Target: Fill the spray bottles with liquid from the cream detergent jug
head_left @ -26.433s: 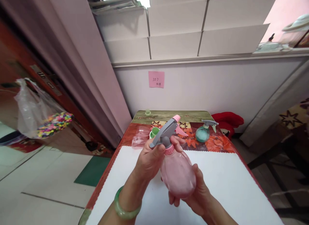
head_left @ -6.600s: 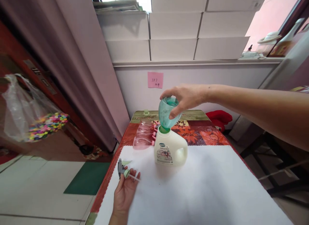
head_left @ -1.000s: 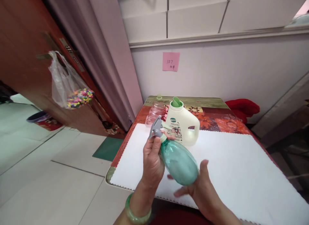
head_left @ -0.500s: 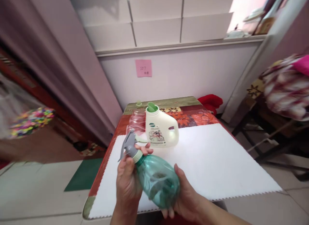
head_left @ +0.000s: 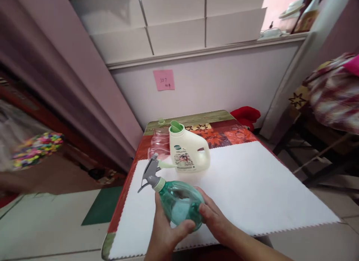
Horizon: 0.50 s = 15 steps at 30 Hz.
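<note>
A green, see-through spray bottle (head_left: 182, 201) with a grey trigger head is tilted above the near part of the white mat (head_left: 246, 190). Its head points up and to the left. My left hand (head_left: 168, 227) grips the body from below, with the thumb lying across its lower side. Around the base end, my right hand (head_left: 211, 216) is closed with the fingers partly behind the bottle. Just beyond the spray head stands a cream jug (head_left: 190, 150) with a handle and a green piece in its mouth.
Behind the jug's left side is a clear pinkish plastic container (head_left: 159, 141). A small green ring (head_left: 161, 121) lies at the table's far edge. A pink note (head_left: 164, 80) is stuck on the wall. Red cloth (head_left: 246, 117) and a plaid bundle (head_left: 333, 94) are to the right.
My left hand has moved from the bottle's neck down to its body. The bottle has turned slightly flatter, and my right hand has shifted its hold on the base end.
</note>
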Tool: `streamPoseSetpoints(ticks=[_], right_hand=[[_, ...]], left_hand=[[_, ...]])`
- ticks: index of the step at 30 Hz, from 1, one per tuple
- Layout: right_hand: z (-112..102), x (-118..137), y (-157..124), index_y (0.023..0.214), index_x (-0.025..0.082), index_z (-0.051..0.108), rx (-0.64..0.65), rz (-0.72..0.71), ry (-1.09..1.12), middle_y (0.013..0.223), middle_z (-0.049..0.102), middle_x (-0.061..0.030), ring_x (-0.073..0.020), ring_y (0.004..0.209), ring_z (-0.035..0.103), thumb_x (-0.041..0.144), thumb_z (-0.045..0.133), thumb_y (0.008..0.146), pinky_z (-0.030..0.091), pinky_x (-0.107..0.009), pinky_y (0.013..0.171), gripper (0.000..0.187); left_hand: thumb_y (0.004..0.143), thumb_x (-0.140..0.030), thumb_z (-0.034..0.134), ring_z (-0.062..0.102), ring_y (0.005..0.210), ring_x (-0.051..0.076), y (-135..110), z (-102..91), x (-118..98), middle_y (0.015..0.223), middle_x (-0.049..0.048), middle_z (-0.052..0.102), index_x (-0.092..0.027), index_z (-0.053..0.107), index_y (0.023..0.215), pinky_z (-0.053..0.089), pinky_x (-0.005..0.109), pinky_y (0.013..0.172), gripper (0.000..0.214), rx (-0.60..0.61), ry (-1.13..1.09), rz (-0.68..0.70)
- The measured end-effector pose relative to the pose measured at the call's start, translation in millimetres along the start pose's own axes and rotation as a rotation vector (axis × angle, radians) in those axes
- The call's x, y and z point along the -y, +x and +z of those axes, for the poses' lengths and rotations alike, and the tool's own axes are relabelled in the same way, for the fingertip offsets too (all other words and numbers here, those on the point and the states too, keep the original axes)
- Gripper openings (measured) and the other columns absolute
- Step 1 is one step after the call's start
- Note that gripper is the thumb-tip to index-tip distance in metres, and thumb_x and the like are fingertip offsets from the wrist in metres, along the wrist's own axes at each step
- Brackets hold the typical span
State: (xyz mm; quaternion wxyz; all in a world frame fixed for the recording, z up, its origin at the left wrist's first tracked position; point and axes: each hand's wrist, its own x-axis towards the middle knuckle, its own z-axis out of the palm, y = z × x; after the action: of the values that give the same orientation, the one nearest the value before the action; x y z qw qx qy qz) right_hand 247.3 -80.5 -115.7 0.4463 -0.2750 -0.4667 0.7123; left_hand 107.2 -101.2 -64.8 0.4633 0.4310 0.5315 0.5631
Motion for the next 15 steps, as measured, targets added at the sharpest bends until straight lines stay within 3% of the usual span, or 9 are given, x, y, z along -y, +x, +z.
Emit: streamPoseSetpoints(ticks=[4, 6, 7, 9, 11, 15], right_hand=[[-33, -20, 4, 0.149, 0.026, 0.034, -0.179, -0.02, -0.448, 0.142, 0.054, -0.0169, -0.0192, 0.086, 0.068, 0.059, 0.055, 0.092, 0.058, -0.037, 0.072, 0.069], [-57, -25, 5, 0.146, 0.025, 0.039, -0.272, -0.044, -0.696, 0.137, 0.058, -0.0155, -0.0182, 0.082, 0.067, 0.054, 0.058, 0.092, 0.057, -0.036, 0.071, 0.064], [-69, -27, 5, 0.144, 0.025, 0.041, -0.316, -0.037, -0.79, 0.134, 0.061, -0.0148, -0.0173, 0.076, 0.066, 0.053, 0.059, 0.091, 0.056, -0.035, 0.068, 0.063], [-92, -30, 6, 0.139, 0.023, 0.046, -0.413, -0.019, -0.904, 0.124, 0.067, -0.0136, -0.0163, 0.069, 0.065, 0.053, 0.057, 0.092, 0.056, -0.034, 0.065, 0.057], [-107, -34, 7, 0.133, 0.021, 0.051, -0.486, -0.01, -0.949, 0.115, 0.071, -0.0123, -0.0164, 0.067, 0.065, 0.053, 0.055, 0.093, 0.056, -0.034, 0.065, 0.052], [-114, -43, 8, 0.127, 0.021, 0.057, -0.526, -0.023, -0.996, 0.106, 0.074, -0.0096, -0.0165, 0.066, 0.067, 0.053, 0.055, 0.092, 0.057, -0.031, 0.062, 0.047]], left_hand=[[0.061, -0.052, 0.082, 0.069, 0.098, 0.032, 22, -50.4, 9, 0.113, 0.0097, 0.069, -0.024, 0.049, 0.13, 0.055, 0.05, 0.089, 0.082, -0.205, 0.315, 0.013], [0.063, -0.048, 0.081, 0.061, 0.117, 0.036, 40, -84.2, 13, 0.131, 0.0127, 0.062, -0.025, 0.048, 0.138, 0.049, 0.056, 0.098, 0.085, -0.269, 0.752, 0.15], [0.072, -0.043, 0.076, 0.057, 0.123, 0.038, 50, -99.7, 15, 0.135, 0.0145, 0.06, -0.025, 0.049, 0.141, 0.045, 0.059, 0.101, 0.077, -0.275, 0.985, 0.232], [0.082, -0.026, 0.065, 0.053, 0.128, 0.04, 68, -124.0, 21, 0.138, 0.0179, 0.058, -0.024, 0.052, 0.143, 0.038, 0.062, 0.105, 0.062, -0.237, 1.372, 0.38], [0.083, -0.011, 0.056, 0.052, 0.131, 0.039, 85, -137.7, 30, 0.139, 0.0197, 0.059, -0.024, 0.055, 0.142, 0.033, 0.062, 0.109, 0.061, -0.123, 1.597, 0.521], [0.082, 0.001, 0.042, 0.05, 0.135, 0.036, 117, -142.6, 49, 0.142, 0.0171, 0.06, -0.024, 0.052, 0.146, 0.026, 0.062, 0.115, 0.069, 0.018, 1.697, 0.644]])
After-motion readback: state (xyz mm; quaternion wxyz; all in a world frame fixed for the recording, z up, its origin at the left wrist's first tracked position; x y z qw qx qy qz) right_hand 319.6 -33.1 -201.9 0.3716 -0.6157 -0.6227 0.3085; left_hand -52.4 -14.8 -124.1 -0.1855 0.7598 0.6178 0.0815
